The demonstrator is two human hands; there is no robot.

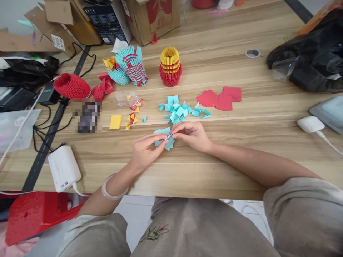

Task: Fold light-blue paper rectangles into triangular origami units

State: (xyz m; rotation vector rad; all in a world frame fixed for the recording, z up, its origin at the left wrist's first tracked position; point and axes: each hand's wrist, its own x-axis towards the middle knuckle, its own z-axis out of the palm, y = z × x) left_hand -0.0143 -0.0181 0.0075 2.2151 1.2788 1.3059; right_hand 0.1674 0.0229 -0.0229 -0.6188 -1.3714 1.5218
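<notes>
Between the fingertips of both hands is a small folded piece of light blue paper, seen nearly edge-on. My left hand pinches its left end, and my right hand pinches its right end. Just under the fingers, a loose stack of light blue paper sheets lies on the table. Beyond my right hand is a heap of folded light blue paper pieces. Red paper squares lie spread to the right of that heap. Yellow paper and small yellow and red folded pieces are on the left.
At the back stand a yellow and red paper vase, a blue and red one and a red one. A white power bank sits near-left, tape far right, a white charger at right. Cardboard boxes line the back.
</notes>
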